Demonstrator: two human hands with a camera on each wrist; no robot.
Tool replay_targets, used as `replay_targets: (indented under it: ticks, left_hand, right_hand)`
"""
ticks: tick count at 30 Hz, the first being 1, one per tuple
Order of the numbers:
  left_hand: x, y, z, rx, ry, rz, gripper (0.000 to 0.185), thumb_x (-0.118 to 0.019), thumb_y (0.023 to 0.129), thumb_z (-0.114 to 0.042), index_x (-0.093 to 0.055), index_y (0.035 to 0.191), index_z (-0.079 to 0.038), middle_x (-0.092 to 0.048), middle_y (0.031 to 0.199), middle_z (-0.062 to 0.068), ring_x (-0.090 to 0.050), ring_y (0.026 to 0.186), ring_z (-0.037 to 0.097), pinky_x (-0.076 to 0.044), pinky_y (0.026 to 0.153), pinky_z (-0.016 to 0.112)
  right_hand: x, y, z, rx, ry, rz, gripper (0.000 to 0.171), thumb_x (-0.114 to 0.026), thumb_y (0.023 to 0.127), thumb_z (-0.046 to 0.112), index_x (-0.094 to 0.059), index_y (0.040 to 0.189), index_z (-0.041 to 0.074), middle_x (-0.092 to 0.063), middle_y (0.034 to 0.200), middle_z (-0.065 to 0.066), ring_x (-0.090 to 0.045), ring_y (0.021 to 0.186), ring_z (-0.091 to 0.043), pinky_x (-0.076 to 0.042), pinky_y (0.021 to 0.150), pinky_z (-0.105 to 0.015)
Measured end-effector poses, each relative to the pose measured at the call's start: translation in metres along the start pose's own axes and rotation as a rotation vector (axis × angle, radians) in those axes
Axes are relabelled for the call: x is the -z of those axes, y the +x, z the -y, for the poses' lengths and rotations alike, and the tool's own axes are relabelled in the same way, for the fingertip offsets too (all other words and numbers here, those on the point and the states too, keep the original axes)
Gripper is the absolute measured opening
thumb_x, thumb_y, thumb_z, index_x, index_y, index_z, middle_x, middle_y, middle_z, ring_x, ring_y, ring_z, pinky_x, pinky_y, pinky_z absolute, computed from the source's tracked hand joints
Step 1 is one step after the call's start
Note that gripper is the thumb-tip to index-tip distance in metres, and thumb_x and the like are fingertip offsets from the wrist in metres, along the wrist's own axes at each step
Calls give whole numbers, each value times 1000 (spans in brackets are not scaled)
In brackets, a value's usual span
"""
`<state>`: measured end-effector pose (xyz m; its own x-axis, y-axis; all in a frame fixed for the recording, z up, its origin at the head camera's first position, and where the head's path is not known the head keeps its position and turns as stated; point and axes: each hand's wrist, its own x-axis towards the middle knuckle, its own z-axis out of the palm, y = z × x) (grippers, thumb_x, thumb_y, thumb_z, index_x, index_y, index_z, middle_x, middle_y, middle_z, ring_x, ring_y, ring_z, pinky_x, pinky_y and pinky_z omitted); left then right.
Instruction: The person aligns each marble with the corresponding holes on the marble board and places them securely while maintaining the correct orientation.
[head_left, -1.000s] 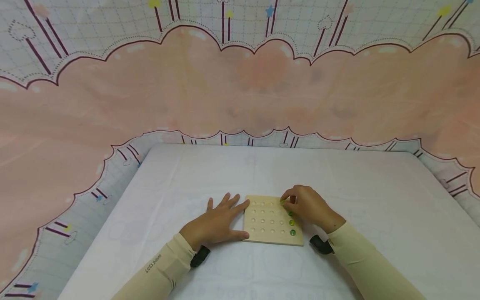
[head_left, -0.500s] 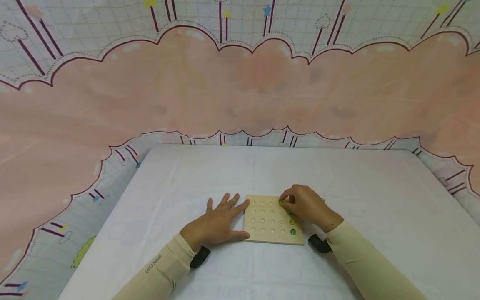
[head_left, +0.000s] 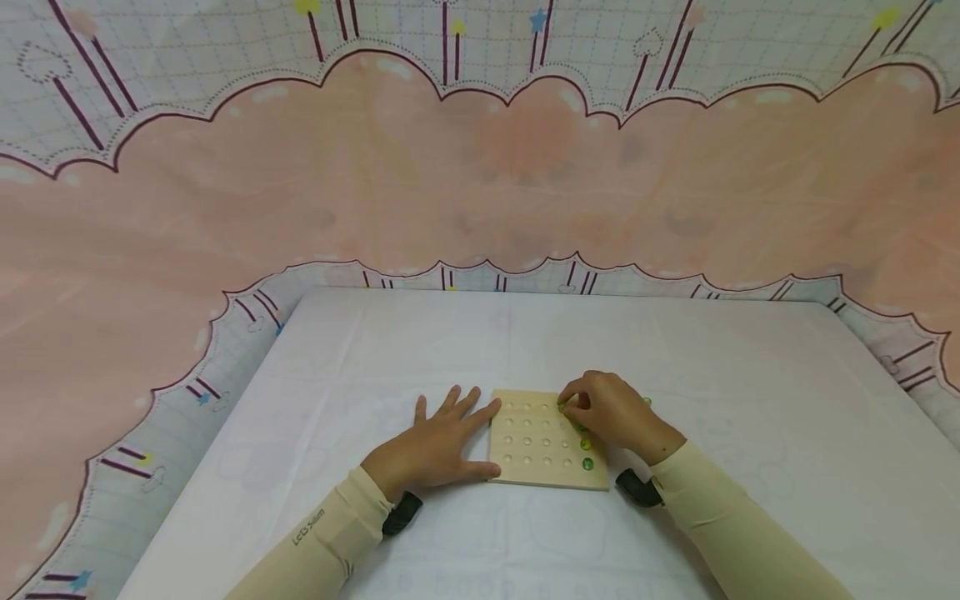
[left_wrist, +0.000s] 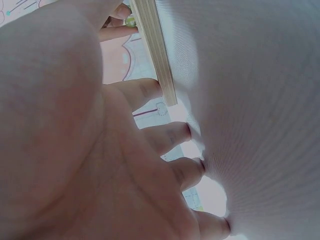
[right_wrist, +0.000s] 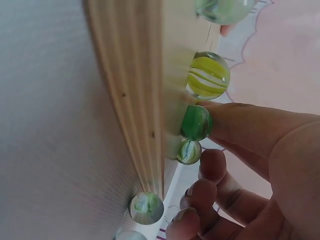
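Note:
A square wooden board (head_left: 527, 475) with rows of round dimples lies on the white table. My left hand (head_left: 431, 450) is spread flat at its left side, with the index fingertip and thumb at the board's edge; the other fingertips rest on the cloth. At the far right corner my right hand (head_left: 618, 415) pinches a small yellow-green marble (head_left: 562, 407) between thumb and index finger, low over the board. Down the right column sit a green marble (right_wrist: 196, 122), a yellow-striped marble (right_wrist: 209, 76) and a pale green marble (right_wrist: 225, 7). The right thumb tip is partly hidden behind the green one.
On the cloth beyond the right hand lies a loose clear-and-green marble (right_wrist: 146, 208), with another marble (right_wrist: 131, 235) cut off by the frame's bottom edge. A patterned pink curtain (head_left: 480, 192) hangs behind the white table (head_left: 420, 333).
My right hand has shifted very slightly left, still pinching the marble. A loose marble on the cloth now shows past the back of that hand. The left hand stays in place.

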<state>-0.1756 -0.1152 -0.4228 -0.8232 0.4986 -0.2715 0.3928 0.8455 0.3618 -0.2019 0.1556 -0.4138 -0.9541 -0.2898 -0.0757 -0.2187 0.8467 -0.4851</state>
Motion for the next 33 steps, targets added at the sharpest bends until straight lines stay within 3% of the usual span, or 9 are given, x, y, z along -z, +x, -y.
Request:
replay_targets:
  ticks: [11,23,33]
  left_hand:
    - [-3,-2,0,6,38,5,91,-59,86,-71,-18,160,-37,-11,170,5,0,156,39,0,115,75]
    - [-6,1,3,25,69,7,90,-54,86,-75,-15,159,-42,-8,170,0,3,155,41,2,113,78]
    - [-2,-1,0,24,50,15,91,-57,86,-72,-15,160,-41,-8,170,1,3,155,41,3,113,77]
  right_hand:
    - [8,-15,-7,-30,16,-27,17,-73,92,19,-77,105,10,-55,75,-2,-49,67,-16,-41,53,-25]
    - [32,-40,-18,-5,61,-117,18,-72,92,13,-76,109,9,-58,79,-1,-49,72,-16,-41,56,-25]
    - [35,-44,-30,-4,58,-156,18,-71,92,12,-76,109,7,-58,79,-1,-49,71,-16,-41,57,-25]
